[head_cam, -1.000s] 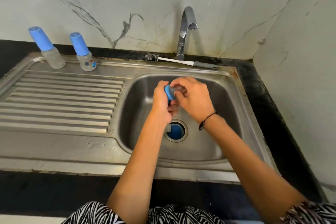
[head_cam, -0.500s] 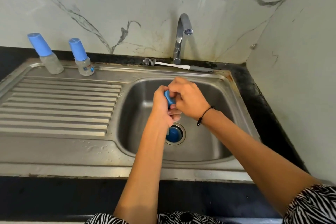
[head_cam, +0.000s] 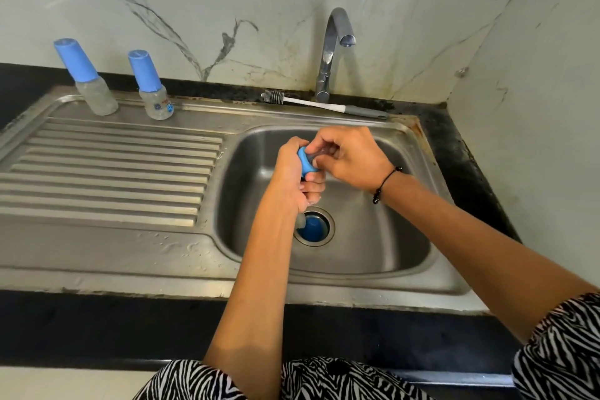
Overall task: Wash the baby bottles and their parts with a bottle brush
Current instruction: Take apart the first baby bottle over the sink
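Gripping a blue bottle collar (head_cam: 307, 163) over the sink basin (head_cam: 383, 237), the left hand (head_cam: 293, 172) curls round it while the right hand (head_cam: 349, 157) pinches a clear part at its top. Two capped baby bottles (head_cam: 94, 92) (head_cam: 156, 99) stand upright on the drainboard (head_cam: 107, 172); the nearer bears a printed label, unreadable. Bottle brush (head_cam: 324, 104) lies behind the basin, below the tap (head_cam: 334, 52). Blue piece (head_cam: 313, 227) sits in the drain.
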`<act>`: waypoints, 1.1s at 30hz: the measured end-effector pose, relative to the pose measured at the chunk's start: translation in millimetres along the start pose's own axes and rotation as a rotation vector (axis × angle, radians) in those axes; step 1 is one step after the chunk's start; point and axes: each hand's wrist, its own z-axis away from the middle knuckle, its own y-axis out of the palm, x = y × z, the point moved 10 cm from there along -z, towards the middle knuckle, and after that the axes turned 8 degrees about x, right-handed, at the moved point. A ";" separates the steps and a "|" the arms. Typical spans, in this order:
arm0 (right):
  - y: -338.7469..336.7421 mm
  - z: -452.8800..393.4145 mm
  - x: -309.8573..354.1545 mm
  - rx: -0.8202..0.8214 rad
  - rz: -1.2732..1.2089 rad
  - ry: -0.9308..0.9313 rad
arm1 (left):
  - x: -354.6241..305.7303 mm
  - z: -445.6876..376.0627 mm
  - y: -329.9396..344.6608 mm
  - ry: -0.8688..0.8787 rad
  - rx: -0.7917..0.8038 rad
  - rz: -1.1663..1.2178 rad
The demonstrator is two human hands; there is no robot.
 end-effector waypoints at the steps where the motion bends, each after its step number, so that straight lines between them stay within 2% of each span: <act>1: 0.3 -1.3 0.1 0.010 0.003 -0.005 | -0.4 -0.4 -0.2 0.001 0.006 -0.006; 6: 5.8 -9.5 3.7 0.152 0.109 -0.062 | 0.4 -4.3 3.4 -0.001 0.054 -0.033; 12: 9.5 -16.4 -6.7 0.301 0.233 0.011 | -3.5 -13.8 4.5 0.009 0.072 -0.040; 17: 6.4 -15.8 -8.0 0.237 0.137 0.059 | -6.3 -20.5 4.0 0.045 0.059 -0.010; 22: 18.5 -12.8 -13.6 0.269 0.086 0.139 | 0.6 -25.2 -7.7 0.054 0.043 0.042; 25: 5.8 -13.1 -23.2 0.122 -0.092 0.233 | -5.6 -25.9 -7.2 0.100 0.063 0.068; 29: 2.9 -12.2 -18.9 0.006 0.002 0.245 | -9.4 -25.5 -4.6 0.137 0.087 0.133; 33: 6.2 -13.1 -19.5 0.024 0.074 0.262 | -10.5 -27.4 -1.2 0.161 0.098 0.117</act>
